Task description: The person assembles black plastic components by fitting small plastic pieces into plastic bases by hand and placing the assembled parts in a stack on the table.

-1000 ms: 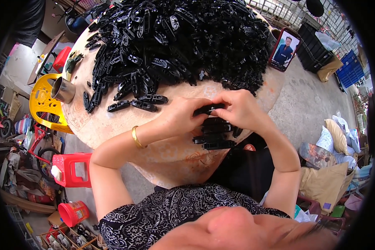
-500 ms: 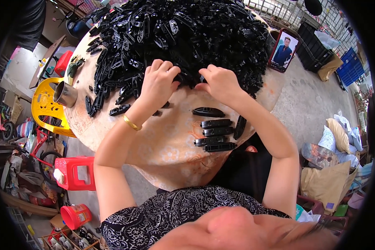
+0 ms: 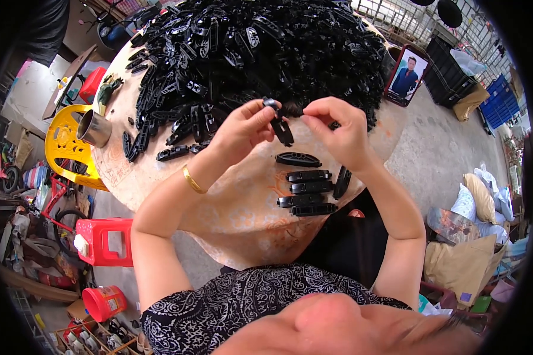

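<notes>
My left hand [image 3: 246,130] pinches a long black plastic part [image 3: 282,131] between thumb and fingers, above the near edge of the pile. The part hangs tilted, its lower end toward me. To its right and apart from it, my right hand [image 3: 340,130] has thumb and forefinger drawn together; anything between them is too small or hidden to make out. Beyond both hands rises a big pile of similar black plastic parts [image 3: 249,53]. Nearer me lies a stack-like row of black parts [image 3: 311,187], with one black part [image 3: 298,159] beyond it and another [image 3: 342,181] at its right.
The round table [image 3: 219,204] has a patterned cloth. A metal cup [image 3: 93,129] stands at its left edge by a yellow chair [image 3: 65,142]. A phone [image 3: 406,76] showing a person leans at the right. A red stool [image 3: 105,241] and red bucket [image 3: 104,303] stand lower left.
Both hands have drawn back from the pile's near edge. My left hand now holds up a black plastic part. My right hand has shifted slightly right, its fingertips pinched.
</notes>
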A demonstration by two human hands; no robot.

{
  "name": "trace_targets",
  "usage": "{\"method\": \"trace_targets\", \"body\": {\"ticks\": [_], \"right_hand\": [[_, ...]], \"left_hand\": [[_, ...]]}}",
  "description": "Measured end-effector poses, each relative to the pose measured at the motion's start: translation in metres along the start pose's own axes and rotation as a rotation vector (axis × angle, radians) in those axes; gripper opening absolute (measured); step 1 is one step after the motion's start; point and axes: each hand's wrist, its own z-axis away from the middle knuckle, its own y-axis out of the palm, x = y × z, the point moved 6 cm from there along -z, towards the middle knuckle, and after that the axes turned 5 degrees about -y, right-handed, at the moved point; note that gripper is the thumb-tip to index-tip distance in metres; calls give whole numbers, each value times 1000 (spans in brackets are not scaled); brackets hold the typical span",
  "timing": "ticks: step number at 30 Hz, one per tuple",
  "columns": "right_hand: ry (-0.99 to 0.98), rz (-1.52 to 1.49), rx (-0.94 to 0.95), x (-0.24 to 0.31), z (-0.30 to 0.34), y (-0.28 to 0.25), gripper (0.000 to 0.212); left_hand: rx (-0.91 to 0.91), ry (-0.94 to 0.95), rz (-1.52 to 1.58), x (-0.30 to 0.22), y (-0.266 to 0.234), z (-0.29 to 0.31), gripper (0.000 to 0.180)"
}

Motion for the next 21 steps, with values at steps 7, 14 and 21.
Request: {"method": "trace_targets", "body": {"ticks": [7, 14, 21], "right_hand": [[-303, 207, -31, 27, 12, 1, 11], [-361, 300, 4, 29, 17, 7, 12], [-451, 437, 51, 34, 22, 14, 15]], "left_hand": [[33, 18, 52, 5, 17, 6, 30], [-56, 62, -4, 8, 15, 10, 36], [-79, 10, -60, 5, 18, 15, 40]]}}
